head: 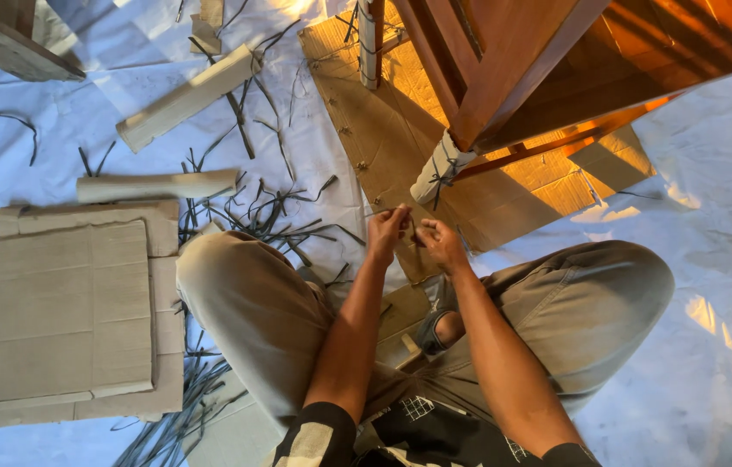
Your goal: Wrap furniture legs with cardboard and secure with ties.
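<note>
I sit cross-legged on a white sheet. My left hand (386, 230) and my right hand (440, 244) meet in front of my knees, fingers pinched together on a thin dark strap (412, 230) held between them. Just beyond them stands a wooden furniture leg (439, 169) wrapped in white padding and tied with dark straps. The leg belongs to a reddish-brown wooden piece (504, 60) resting on a sheet of cardboard (383, 130).
Several loose dark straps (271, 216) litter the sheet to the left of my hands. A stack of folded cardboard (54, 311) lies at the left. A padded roll (158, 184) and a wooden slat (189, 95) lie farther back. Another wrapped leg (369, 39) stands at top centre.
</note>
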